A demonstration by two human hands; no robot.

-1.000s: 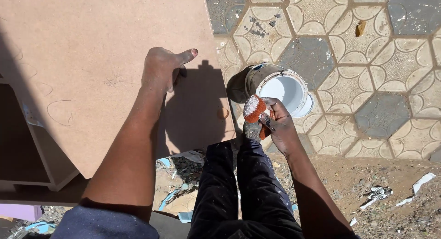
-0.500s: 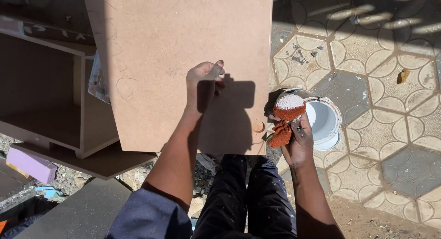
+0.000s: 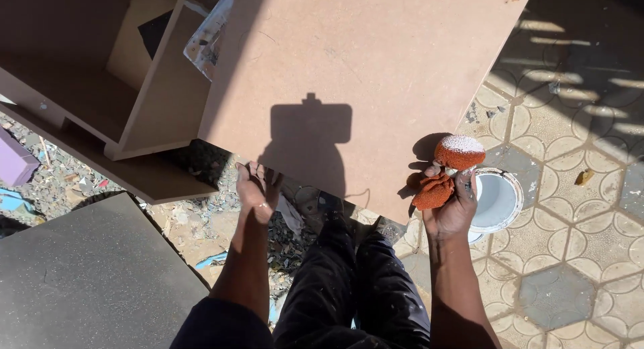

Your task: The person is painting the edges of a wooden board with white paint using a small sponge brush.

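My right hand (image 3: 451,208) grips an orange cloth pad (image 3: 446,166) whose rounded top is coated white. It hovers at the right edge of a large tan board (image 3: 376,67), just above a white container (image 3: 498,200) on the paving. My left hand (image 3: 256,188) hangs at the board's near edge, fingers loosely curled downward, holding nothing. My shadow falls on the middle of the board. My legs in dark trousers (image 3: 355,282) show below.
An open tan cabinet frame (image 3: 127,101) lies at the left. Beside it are a purple block (image 3: 15,162) and a dark grey panel (image 3: 87,275). Patterned paving tiles (image 3: 577,255) cover the right; rubble and scraps litter the ground under the board.
My left hand has come off the board's surface and dropped to its near edge. My right hand has lifted the pad from the container toward the board's edge. The view has shifted left.
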